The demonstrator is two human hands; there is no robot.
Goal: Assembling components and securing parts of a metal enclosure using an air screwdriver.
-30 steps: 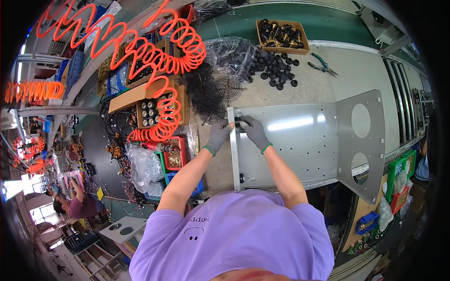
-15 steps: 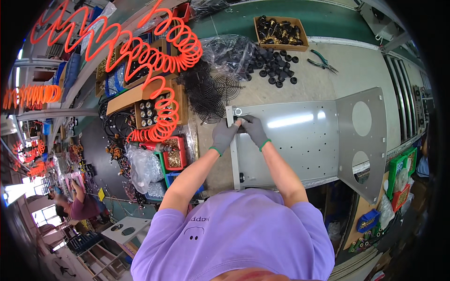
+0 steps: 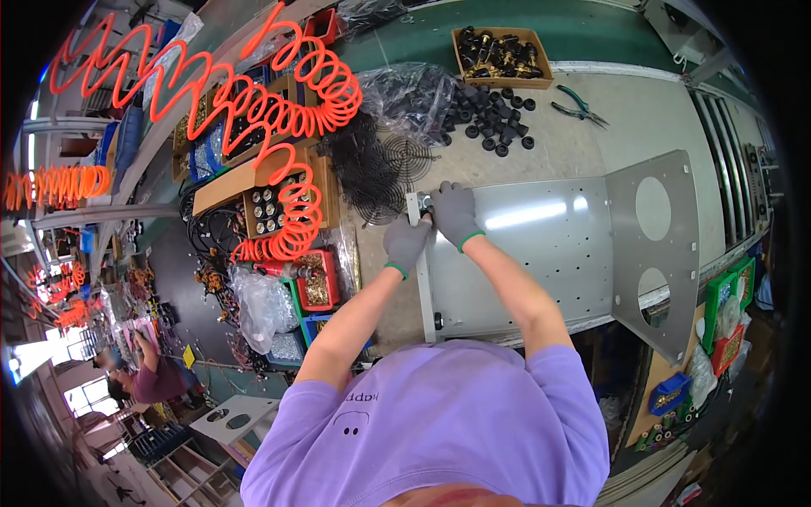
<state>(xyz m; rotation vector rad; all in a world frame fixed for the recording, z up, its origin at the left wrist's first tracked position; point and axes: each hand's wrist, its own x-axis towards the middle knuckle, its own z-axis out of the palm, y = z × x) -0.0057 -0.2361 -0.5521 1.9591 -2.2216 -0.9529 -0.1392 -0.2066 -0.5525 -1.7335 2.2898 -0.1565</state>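
Note:
Both my hands wear grey gloves with green cuffs and meet at the far left corner of a grey sheet-metal chassis [image 3: 524,279]. My left hand [image 3: 406,243] is closed at the outside of the narrow left flange [image 3: 425,287], fingertips at a small dark part mostly hidden by the gloves. My right hand [image 3: 454,215] is on the inner side, fingers curled against a silver ring nut [image 3: 425,202] at the corner. A round black fitting [image 3: 438,321] sits at the flange's near end. The chassis's right panel [image 3: 655,253] stands up and has two large round holes.
Beyond the chassis lie loose black caps [image 3: 498,118], pliers [image 3: 581,106] and a carton of black-and-brass fittings [image 3: 503,59]. Black wire fan guards [image 3: 372,165] are heaped to the left. Orange coiled air hoses [image 3: 296,211] hang beside a red screw bin [image 3: 319,280].
My right hand has moved up and slightly left, over the corner beside the ring nut. My left hand has stayed at the flange, shifting only slightly.

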